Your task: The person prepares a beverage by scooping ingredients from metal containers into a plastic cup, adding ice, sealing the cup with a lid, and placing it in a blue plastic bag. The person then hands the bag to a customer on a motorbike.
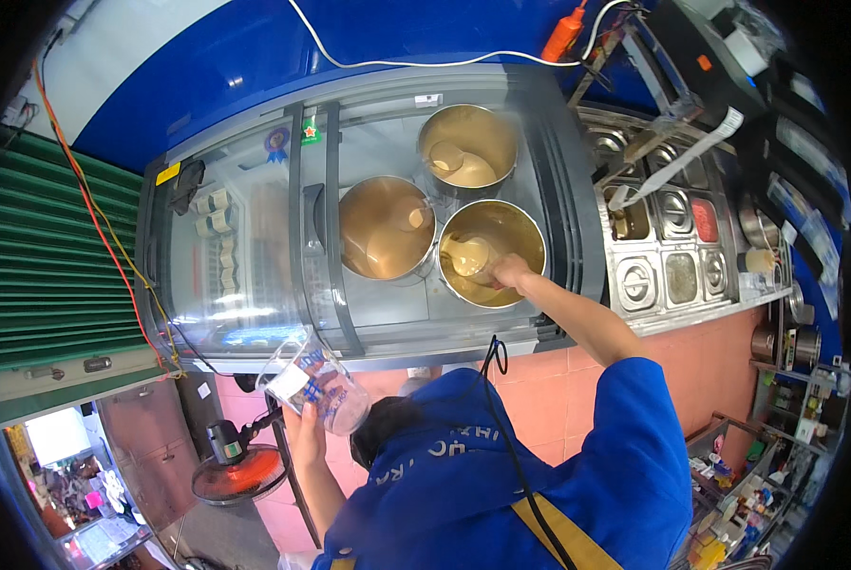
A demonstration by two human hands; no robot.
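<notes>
My left hand (pixel 304 434) grips a clear plastic cup (pixel 343 410) that bears blue print and a white label. The cup is tilted, outside the chest freezer's front edge. My right hand (pixel 512 272) reaches into the nearest metal pot (pixel 539 249) and is closed on a scoop (pixel 470 255); the fingers hide its handle. Creamy tan liquid shows in and around the scoop. Two similar metal pots stand close by, one to the left (pixel 351 199) and one behind (pixel 429 132), each with tan liquid and a pale scoop-like piece inside.
The chest freezer (pixel 582 235) has sliding glass lids, with a dark handle (pixel 314 219) left of the pots. Lidded steel topping pans (pixel 635 283) stand to the right. A fan (pixel 237 467) is at lower left. A black cord (pixel 514 456) hangs before my blue shirt.
</notes>
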